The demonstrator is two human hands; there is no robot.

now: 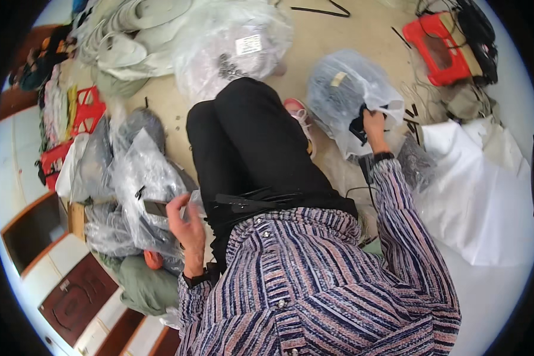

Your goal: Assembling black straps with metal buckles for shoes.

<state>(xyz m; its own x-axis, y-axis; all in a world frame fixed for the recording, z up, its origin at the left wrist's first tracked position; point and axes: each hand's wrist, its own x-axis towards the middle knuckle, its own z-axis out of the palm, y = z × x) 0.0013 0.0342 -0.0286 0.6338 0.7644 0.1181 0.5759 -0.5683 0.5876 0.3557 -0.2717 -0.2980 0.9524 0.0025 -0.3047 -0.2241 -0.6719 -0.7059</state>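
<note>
To the right of my knees, my right hand (374,132) is closed at the mouth of a clear plastic bag (332,80). Its fingers grip a black strap-like piece (358,126), whose exact kind is hard to make out. Inside that bag sits something bulky and greyish, with a pale label on it. My left hand (187,228) is raised beside my left thigh, fingers bent but apart, with nothing visible in them. Just past its fingertips lies a small dark flat object (155,207) against another clear plastic bag (145,178). Thin black strips (243,203) lie across my lap.
A large wrapped bundle (234,47) lies beyond my knees, with coiled pale material (124,47) to its left. White sheeting (469,196) spreads at right. Red plastic stools (438,47) stand at far right and left. Olive cloth (145,285) lies at lower left.
</note>
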